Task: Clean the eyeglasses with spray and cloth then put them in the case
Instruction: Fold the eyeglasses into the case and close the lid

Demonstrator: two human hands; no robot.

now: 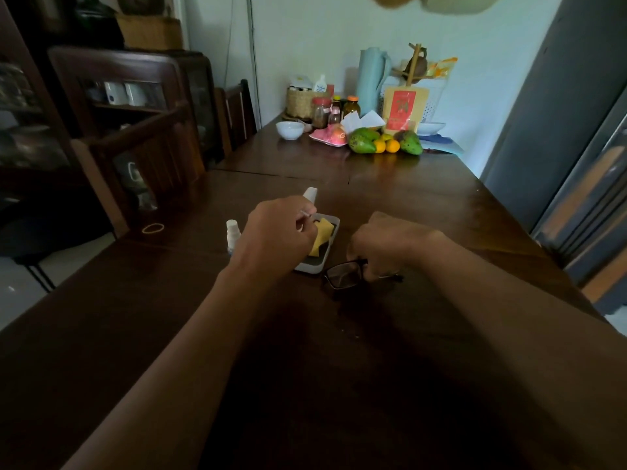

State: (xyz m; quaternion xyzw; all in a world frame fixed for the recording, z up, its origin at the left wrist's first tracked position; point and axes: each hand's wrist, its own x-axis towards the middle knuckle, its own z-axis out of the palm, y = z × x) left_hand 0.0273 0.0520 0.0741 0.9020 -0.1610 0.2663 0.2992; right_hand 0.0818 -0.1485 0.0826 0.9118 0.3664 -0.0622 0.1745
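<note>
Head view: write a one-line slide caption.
Right hand grips the eyeglasses beside the open case; left hand hovers over the yellow cloth inside it, spray bottle nearby.

A yellow cloth (pixel 322 237) is seen just beside the left fingers (pixel 300 227), inside a pale grey case (pixel 307 268) lined in dark grey. Black-framed eyeglasses (pixel 342 274) are seen at the right fingers (pixel 359 245). A white-capped bottle (pixel 232 232) is seen left of the left fingers. The worktop (pixel 407 198) is finished in dark brown wood. Well beyond the fingers, green and orange fruit (pixel 363 142) is seen.
</note>
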